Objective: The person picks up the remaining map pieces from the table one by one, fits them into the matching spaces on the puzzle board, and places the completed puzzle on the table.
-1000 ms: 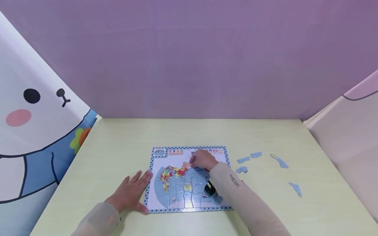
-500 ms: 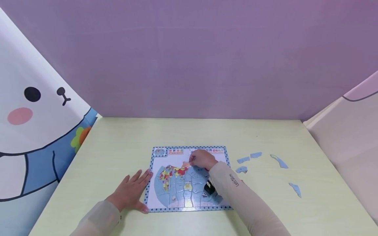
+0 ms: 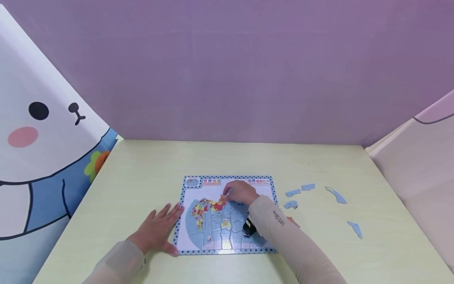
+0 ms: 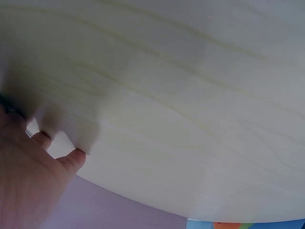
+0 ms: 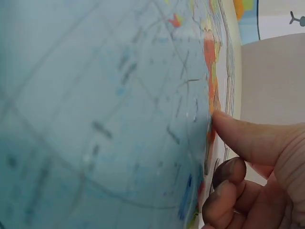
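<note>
A world-map jigsaw puzzle in a dotted blue frame [image 3: 227, 253] lies flat on the table. My left hand [image 3: 156, 230] is spread beside its left edge, fingertips touching the frame; part of that hand [image 4: 28, 176] shows in the left wrist view. My right hand [image 3: 241, 192] is at the map's top edge with curled fingers. Its thumb and fingers hold a small orange puzzle piece [image 3: 223, 197] against the board. In the right wrist view, the thumb [image 5: 238, 136] touches the orange strip [image 5: 212, 90] of the map, and the piece is seen nearly edge-on.
Several loose blue puzzle pieces lie right of the board, among them a curved one [image 3: 336, 195] and a pointed one [image 3: 355, 229]. An orange-brown piece [image 3: 293, 221] shows partly behind the right forearm. A purple cloth [image 3: 227, 79] hangs behind the table.
My right hand has shifted slightly left along the map's top edge, with the orange piece now lower and more covered by the fingers. My left hand has stayed at the frame.
</note>
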`<state>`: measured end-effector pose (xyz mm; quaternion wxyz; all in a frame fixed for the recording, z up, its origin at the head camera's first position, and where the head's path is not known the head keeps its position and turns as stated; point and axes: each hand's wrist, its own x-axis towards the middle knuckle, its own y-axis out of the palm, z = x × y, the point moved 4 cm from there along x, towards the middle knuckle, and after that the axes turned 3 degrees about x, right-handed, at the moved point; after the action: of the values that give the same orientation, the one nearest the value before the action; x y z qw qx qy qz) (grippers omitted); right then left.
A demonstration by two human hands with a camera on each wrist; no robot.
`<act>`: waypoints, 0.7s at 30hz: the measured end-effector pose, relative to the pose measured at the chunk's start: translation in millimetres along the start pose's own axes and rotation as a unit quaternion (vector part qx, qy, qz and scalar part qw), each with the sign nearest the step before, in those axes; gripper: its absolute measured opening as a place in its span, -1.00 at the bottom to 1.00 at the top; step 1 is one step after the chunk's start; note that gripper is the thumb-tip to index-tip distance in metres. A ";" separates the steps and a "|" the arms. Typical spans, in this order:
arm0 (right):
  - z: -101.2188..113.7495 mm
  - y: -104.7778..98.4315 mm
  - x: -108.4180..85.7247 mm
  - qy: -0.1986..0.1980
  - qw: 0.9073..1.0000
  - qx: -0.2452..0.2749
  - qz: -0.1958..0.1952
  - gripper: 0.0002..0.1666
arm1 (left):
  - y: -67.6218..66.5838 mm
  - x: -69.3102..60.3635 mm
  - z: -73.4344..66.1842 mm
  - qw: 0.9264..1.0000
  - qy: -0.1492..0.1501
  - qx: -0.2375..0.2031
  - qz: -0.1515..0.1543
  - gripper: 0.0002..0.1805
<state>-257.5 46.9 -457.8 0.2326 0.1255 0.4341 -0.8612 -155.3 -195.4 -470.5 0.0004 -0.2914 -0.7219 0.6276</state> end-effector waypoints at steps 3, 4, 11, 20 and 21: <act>-0.9 -1.3 -1.9 0.003 1.000 0.007 -0.001 -0.95 | -0.4 0.5 -1.2 1.000 0.000 -0.001 0.002 0.32; -1.5 -1.4 -2.7 0.005 1.000 0.009 0.000 -0.95 | -0.4 0.7 -1.5 1.000 0.000 -0.002 0.003 0.33; -5.2 -6.0 -9.6 0.002 0.999 0.033 -0.002 -0.83 | 0.6 2.6 -1.5 1.000 0.001 -0.003 0.002 0.34; -21.3 -20.8 -14.8 -0.009 0.999 0.028 -0.016 -0.84 | 2.1 2.1 2.0 1.000 0.005 -0.004 -0.002 0.35; -24.3 -22.2 -15.1 -0.006 0.999 0.029 -0.016 -0.86 | 2.1 1.9 2.1 1.000 0.006 -0.003 -0.003 0.35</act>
<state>-255.5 82.3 -450.6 0.2174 0.1197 0.4096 -0.8778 -156.8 -196.4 -473.6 0.0056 -0.2926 -0.7248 0.6237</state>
